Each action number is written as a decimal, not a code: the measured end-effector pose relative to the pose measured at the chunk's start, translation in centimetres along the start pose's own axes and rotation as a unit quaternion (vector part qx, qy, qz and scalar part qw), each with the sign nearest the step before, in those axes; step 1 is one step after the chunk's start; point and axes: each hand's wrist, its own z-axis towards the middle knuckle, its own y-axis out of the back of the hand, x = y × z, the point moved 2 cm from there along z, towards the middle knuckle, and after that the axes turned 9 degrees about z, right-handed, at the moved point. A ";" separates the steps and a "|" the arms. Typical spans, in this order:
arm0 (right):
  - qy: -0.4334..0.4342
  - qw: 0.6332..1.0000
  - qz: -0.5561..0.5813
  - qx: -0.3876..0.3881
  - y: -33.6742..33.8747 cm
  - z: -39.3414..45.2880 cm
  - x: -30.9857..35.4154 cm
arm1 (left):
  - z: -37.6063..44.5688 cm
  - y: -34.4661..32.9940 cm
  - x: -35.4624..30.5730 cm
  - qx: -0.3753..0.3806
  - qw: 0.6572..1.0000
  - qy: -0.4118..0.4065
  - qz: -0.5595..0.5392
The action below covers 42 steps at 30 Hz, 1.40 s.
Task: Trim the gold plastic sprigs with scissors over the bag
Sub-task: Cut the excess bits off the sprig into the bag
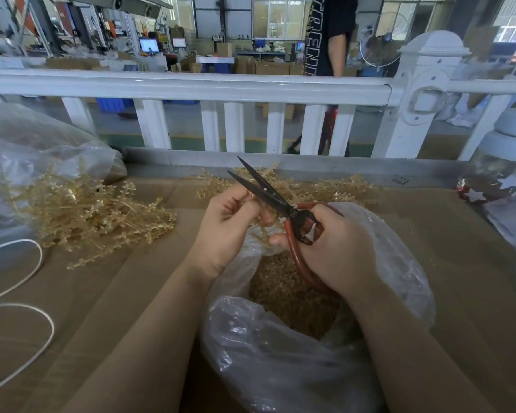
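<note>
We keep the clear plastic bag [280,353] nearest to us, its mouth pulled open under our hands, so that what the blades cut off drops straight in; gold trimmings [292,293] already fill its bottom. Directly above the bag our right hand [337,248] works the scissors [280,204], its fingers [280,240] curled through and round the red loop handles, and the dark blades stand a little apart, pointing up and away from the bag. Just left of the scissors our left hand [227,228] holds the work up to the blades: its fingers [242,201] are bent together in a pinch, with the thumb close to the blades. We judge that it grips a gold sprig [262,231], but the hand hides most of the piece and we cannot tell how it is held. Left of the bag a heap of gold plastic sprigs [93,216] lies on the brown counter [102,308], near enough for the left hand to reach. Beyond the bag a second heap [325,189] lies against the white railing [191,84] at the far edge. Left of the first heap, a white cord [39,257] loops over the counter, and behind that heap slumps another clear bag [27,144].
</note>
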 end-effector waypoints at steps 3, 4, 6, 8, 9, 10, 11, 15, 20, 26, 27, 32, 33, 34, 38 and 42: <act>0.004 1.000 0.007 -0.004 0.1 0.0 -0.1 | 0.0 0.0 0.1 0.001 1.000 -0.001 -0.006; 0.002 1.000 0.006 -0.002 0.1 0.0 -0.1 | 0.0 0.0 0.1 0.002 1.000 -0.002 -0.009; -0.002 1.000 -0.002 0.002 0.0 0.1 -0.3 | 0.0 0.0 0.2 0.001 1.000 0.000 -0.011; -0.003 1.000 -0.008 0.008 -0.2 0.1 -0.5 | 0.0 0.0 0.4 -0.004 1.000 0.004 -0.011; -0.007 1.000 -0.002 0.014 -0.3 0.1 -0.6 | 0.0 -0.1 0.4 -0.008 1.000 0.006 -0.014; -0.018 1.000 0.017 0.018 -0.3 0.1 -0.7 | 0.0 0.0 0.4 -0.015 1.000 0.009 -0.019; -0.036 0.998 0.047 0.021 -0.3 0.0 -0.7 | 0.0 0.0 0.4 -0.021 0.999 0.012 -0.026; -0.118 0.975 0.184 0.026 -0.2 0.3 -0.5 | 0.1 0.0 0.4 -0.023 0.998 0.041 -0.050; -0.157 0.949 0.271 0.044 -0.2 0.5 -0.3 | 0.0 -0.4 0.5 0.004 0.998 0.042 -0.053; -0.186 0.918 0.347 0.050 0.1 0.7 0.0 | 0.1 0.1 0.9 0.036 0.988 0.105 -0.107; -0.190 0.903 0.382 0.043 0.3 0.7 0.0 | 0.1 0.2 1.1 0.038 0.986 0.127 -0.103; -0.200 0.886 0.418 0.022 0.9 0.7 -0.2 | -0.7 -0.7 0.9 0.119 0.953 0.159 -0.227; -0.205 0.882 0.424 0.018 1.0 0.7 -0.3 | -0.8 -0.8 0.9 0.132 0.950 0.158 -0.233; -0.208 0.881 0.426 0.015 1.1 0.7 -0.3 | -0.7 -0.8 0.8 0.134 0.952 0.159 -0.222; -0.199 0.885 0.420 0.007 1.0 0.7 -0.2 | -0.3 -0.3 0.7 0.114 0.968 0.156 -0.159; -0.207 0.880 0.427 0.002 0.8 0.7 -0.2 | -0.3 -0.2 0.4 0.124 0.966 0.154 -0.167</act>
